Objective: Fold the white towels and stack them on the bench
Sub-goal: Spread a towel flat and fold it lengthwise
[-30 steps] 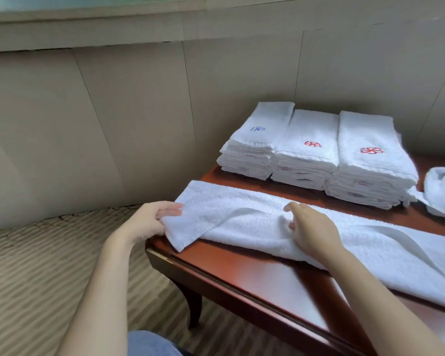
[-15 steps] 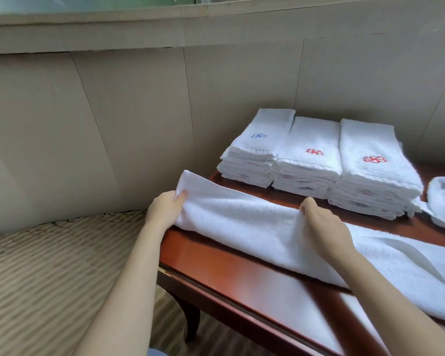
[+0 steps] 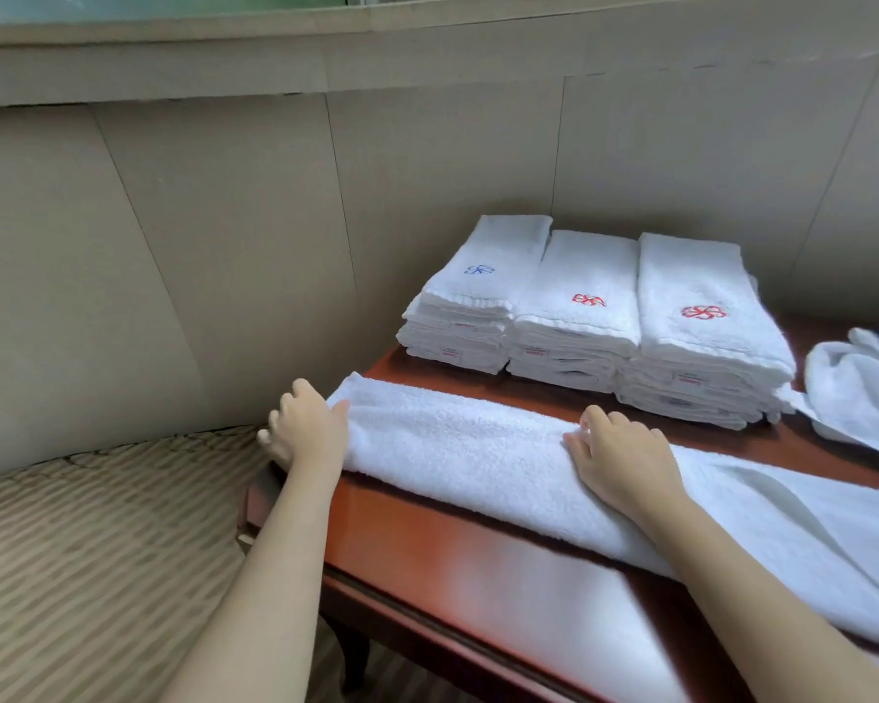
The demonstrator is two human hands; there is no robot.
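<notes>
Clearly the step in hand is the lengthwise fold of a long white towel (image 3: 478,449), which lies across the desk (image 3: 452,540) from its left end and runs off toward the near right. At the far left, the left hand (image 3: 308,428) sits at the towel's left end, thumb against the cloth and fingers loosely curled over the desk's corner; whether it pinches the edge cannot be told. Further right, the right hand (image 3: 625,449) rests flat on top of the folded strip, fingers relaxed and slightly spread, pressing it down. To do this well, the person would likely square the left end so both layers meet, then smooth rightward with the flat palm, pushing out air and wrinkles before the next fold. Beyond the strip, at the far side, stand three stacks of folded towels (image 3: 589,317), edges aligned; matching their width looks wise. At the far right lies a crumpled towel (image 3: 858,393), not yet folded.
</notes>
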